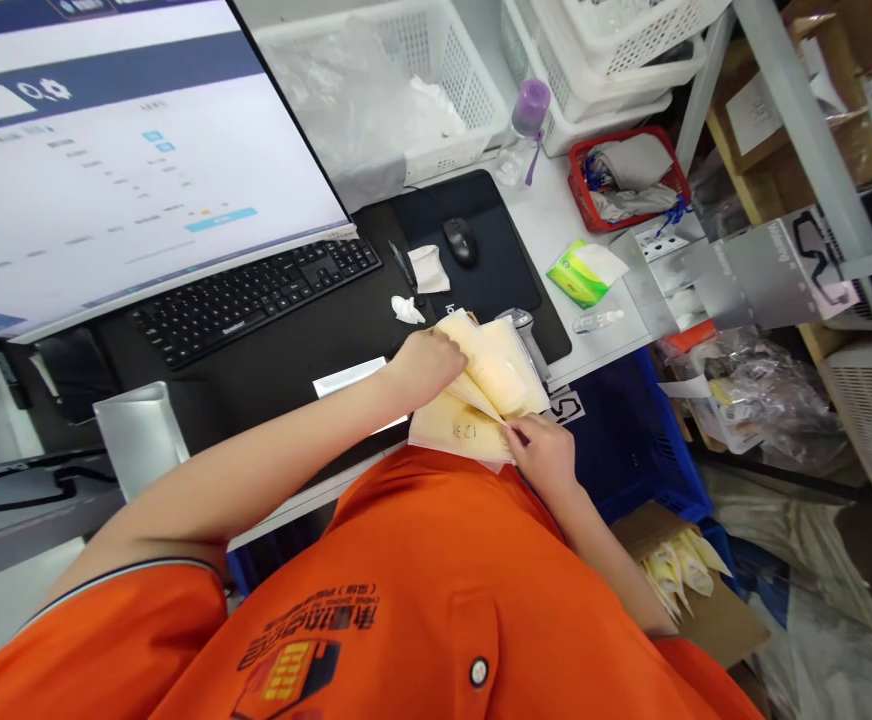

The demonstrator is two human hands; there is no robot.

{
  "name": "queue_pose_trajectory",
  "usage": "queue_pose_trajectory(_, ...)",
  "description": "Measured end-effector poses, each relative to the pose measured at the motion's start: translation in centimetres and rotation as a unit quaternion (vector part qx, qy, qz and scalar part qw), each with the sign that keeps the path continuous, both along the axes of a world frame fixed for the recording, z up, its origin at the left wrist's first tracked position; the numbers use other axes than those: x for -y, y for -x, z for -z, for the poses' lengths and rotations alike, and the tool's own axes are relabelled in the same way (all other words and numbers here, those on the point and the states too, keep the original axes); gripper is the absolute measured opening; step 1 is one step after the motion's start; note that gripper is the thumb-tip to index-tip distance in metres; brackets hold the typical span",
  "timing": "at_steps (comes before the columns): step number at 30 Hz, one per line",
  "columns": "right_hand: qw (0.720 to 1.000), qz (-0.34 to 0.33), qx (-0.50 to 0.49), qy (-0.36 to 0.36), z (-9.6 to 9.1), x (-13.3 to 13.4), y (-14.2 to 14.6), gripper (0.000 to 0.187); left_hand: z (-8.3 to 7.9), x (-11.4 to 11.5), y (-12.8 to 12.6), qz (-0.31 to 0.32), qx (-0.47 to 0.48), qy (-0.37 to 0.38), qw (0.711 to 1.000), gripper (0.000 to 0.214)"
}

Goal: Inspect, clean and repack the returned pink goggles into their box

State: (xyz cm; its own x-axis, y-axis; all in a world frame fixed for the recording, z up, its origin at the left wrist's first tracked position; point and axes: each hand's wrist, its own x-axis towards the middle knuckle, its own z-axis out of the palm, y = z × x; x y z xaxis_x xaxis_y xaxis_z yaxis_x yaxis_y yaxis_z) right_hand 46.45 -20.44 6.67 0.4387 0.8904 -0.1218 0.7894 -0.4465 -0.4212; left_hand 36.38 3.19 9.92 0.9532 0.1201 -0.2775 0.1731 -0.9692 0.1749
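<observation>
Close to my body, at the desk's front edge, is a bundle of pale yellow packets [497, 378], layered and partly folded over. The lower one carries handwriting that looks like "12". My left hand [430, 362] grips the upper left side of the bundle, its fingers curled over the top. Lower down on the right, my right hand [544, 450] pinches an edge of the same packets between thumb and finger. Just behind the bundle a grey handheld scanner [527, 335] shows in part. A white sheet [350, 378] lies partly under my left forearm.
A monitor [143, 150] and black keyboard [256, 300] stand at the left. A mouse [460, 242], crumpled tissue [407, 309] and purple-lidded bottle [524, 130] are farther back. To the right are a red basket [582, 190], tissue pack [580, 275] and blue crate [665, 440].
</observation>
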Motion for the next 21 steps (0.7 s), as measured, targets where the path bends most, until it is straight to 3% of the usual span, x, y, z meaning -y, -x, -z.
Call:
queue_pose_trajectory(5, 0.999, 0.038, -0.018, 0.011, -1.2, 0.1, 0.4, 0.018, -0.9, 0.7, -0.1, -0.085, 0.037, -0.021, 0.995, 0.025)
queue_pose_trajectory(8, 0.993, 0.057, -0.086, -0.049, -3.2, -0.4, 0.9, 0.020, -1.1, 1.0, -0.2, -0.117, 0.039, 0.002, 0.992, 0.022)
queue_pose_trajectory(10, 0.983, 0.031, -0.148, -0.107, -4.3, -1.3, 1.5, 0.028, -1.0, 1.0, -0.3, -0.113, 0.037, 0.008, 0.993, 0.020)
queue_pose_trajectory(12, 0.977, -0.029, -0.174, -0.116, -4.6, -2.6, 2.2, 0.037, -0.9, 0.9, -0.5, -0.092, 0.048, 0.011, 0.995, 0.017)
queue_pose_trajectory(16, 0.988, -0.079, -0.131, 0.020, -3.2, -5.8, 3.3, 0.055, -0.4, 0.7, -0.8, -0.039, 0.077, 0.019, 0.996, 0.016)
queue_pose_trajectory(18, 0.986, -0.087, -0.110, 0.091, -2.5, -6.8, 3.6, 0.048, -0.2, 0.8, -0.7, -0.026, 0.077, 0.014, 0.997, 0.025)
queue_pose_trajectory(21, 0.980, -0.109, -0.102, 0.135, -2.4, -7.6, 3.7, 0.024, 0.1, 1.2, -0.1, -0.038, 0.076, 0.008, 0.996, 0.026)
